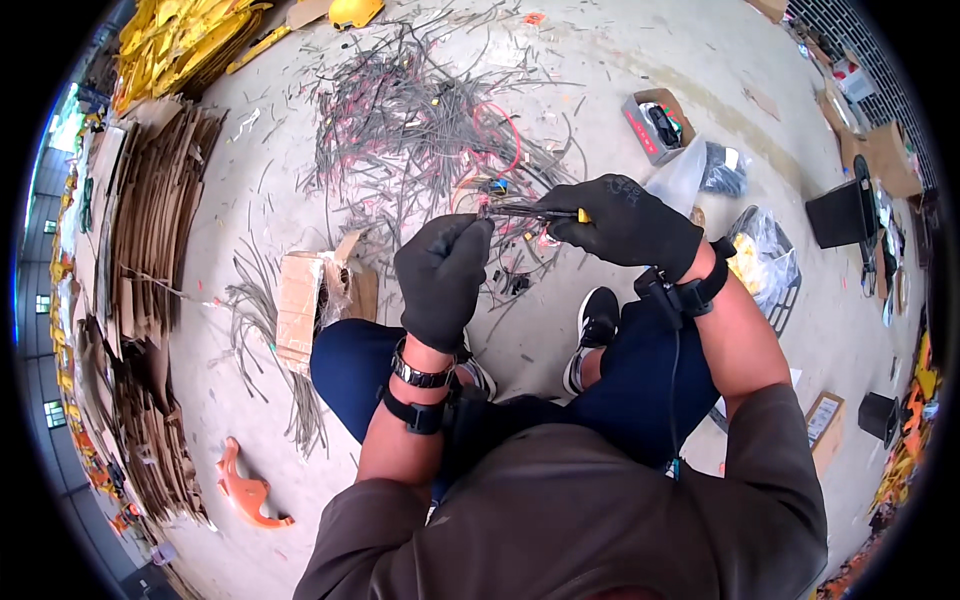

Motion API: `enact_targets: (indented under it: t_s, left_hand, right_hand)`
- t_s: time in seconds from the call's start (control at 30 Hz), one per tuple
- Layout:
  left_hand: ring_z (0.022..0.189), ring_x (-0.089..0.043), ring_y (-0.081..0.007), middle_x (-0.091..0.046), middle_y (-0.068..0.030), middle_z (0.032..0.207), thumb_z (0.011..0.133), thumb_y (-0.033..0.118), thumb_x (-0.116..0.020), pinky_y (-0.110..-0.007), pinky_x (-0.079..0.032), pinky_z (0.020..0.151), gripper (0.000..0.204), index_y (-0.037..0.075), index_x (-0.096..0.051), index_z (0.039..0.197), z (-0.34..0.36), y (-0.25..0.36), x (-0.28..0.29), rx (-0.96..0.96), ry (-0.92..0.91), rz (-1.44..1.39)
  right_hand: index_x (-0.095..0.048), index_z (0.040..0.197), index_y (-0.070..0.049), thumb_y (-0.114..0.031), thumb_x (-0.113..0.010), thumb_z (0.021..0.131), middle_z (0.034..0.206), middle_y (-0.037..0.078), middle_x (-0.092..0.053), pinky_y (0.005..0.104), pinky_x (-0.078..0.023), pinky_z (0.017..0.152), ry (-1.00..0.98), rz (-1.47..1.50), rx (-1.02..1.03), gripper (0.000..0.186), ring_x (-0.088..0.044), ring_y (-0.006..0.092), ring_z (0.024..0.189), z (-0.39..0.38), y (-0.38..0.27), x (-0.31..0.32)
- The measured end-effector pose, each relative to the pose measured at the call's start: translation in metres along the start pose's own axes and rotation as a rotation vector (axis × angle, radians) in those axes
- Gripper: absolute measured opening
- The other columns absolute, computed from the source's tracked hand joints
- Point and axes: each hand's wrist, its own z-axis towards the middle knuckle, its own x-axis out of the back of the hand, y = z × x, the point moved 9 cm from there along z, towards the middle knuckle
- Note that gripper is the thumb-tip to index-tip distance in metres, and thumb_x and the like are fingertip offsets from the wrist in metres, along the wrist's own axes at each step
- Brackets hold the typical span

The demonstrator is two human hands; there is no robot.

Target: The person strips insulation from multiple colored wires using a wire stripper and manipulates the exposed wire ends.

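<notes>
**Grey wire work on concrete floor, seated position**

Black-gloved left hand (pixel 443 280) is closed, its fingers (pixel 468 232) pinching the near end of a thin grey wire (pixel 487 211). Black-gloved right hand (pixel 625 222) is closed around a dark tool with a yellow handle end (pixel 548 213), whose tip meets the wire just right of the left fingers. Both hands are held above the knees, over the concrete floor (pixel 620 70).

Edges and room: a tangled heap of grey and red wire offcuts (pixel 420 120) lies directly ahead of the hands, spreading left in loose strands. Stacked flattened cardboard (pixel 150 220) lines the left edge. Bare floor opens ahead right, between the heap and the far wall.

Packages: a small torn brown carton (pixel 305 300) sits just left of the left knee. An open carton with a red side panel (pixel 655 122) stands ahead right, clear plastic bags (pixel 705 170) beside it. A black box (pixel 840 212) stands further right. A small flat brown package bearing a white label (pixel 823 420) lies at the right. An orange plastic tool (pixel 245 490) lies at lower left.
</notes>
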Motion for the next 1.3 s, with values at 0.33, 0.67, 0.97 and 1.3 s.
enact_targets:
  t_s: [0.33,0.67,0.97,1.3]
  left_hand:
    - [0.063,-0.057,-0.0062,-0.066,-0.0011,0.07,0.093,0.01,-0.072,-0.025,-0.045,0.057,0.015,-0.004,-0.074,0.097,-0.002,0.019,-0.002,-0.275,-0.021,0.35]
    - [0.063,-0.064,-0.0315,-0.065,-0.0155,0.072,0.091,0.013,-0.068,-0.041,-0.049,0.058,0.01,0.004,-0.069,0.086,-0.004,0.032,-0.016,-0.492,-0.146,0.767]
    - [0.067,-0.065,-0.0388,-0.066,-0.0161,0.074,0.089,0.017,-0.067,-0.047,-0.05,0.059,0.011,0.008,-0.066,0.083,-0.001,0.024,-0.019,-0.527,-0.195,0.871]
    - [0.057,-0.064,-0.0199,-0.067,-0.0128,0.07,0.09,0.008,-0.071,-0.034,-0.048,0.055,0.008,0.001,-0.073,0.092,-0.004,0.023,-0.017,-0.522,-0.221,0.751]
  right_hand:
    - [-0.073,0.116,-0.011,-0.024,-0.073,0.092,0.092,0.017,-0.073,0.0449,-0.055,0.076,0.061,-0.122,0.056,0.027,-0.07,0.0363,0.084,-0.002,-0.007,0.001]
    - [-0.073,0.112,-0.006,-0.025,-0.074,0.091,0.099,0.015,-0.074,0.0433,-0.055,0.08,0.048,-0.198,0.073,0.028,-0.07,0.0348,0.089,-0.005,-0.009,-0.007]
    - [-0.07,0.095,-0.009,-0.027,-0.069,0.092,0.082,0.015,-0.071,0.0465,-0.055,0.072,-0.042,-0.244,-0.031,0.019,-0.07,0.0351,0.079,-0.002,-0.012,-0.006]
    - [-0.073,0.109,-0.006,-0.028,-0.067,0.095,0.085,0.015,-0.071,0.0442,-0.052,0.077,-0.099,-0.1,-0.029,0.026,-0.068,0.0339,0.083,-0.007,-0.002,-0.016]
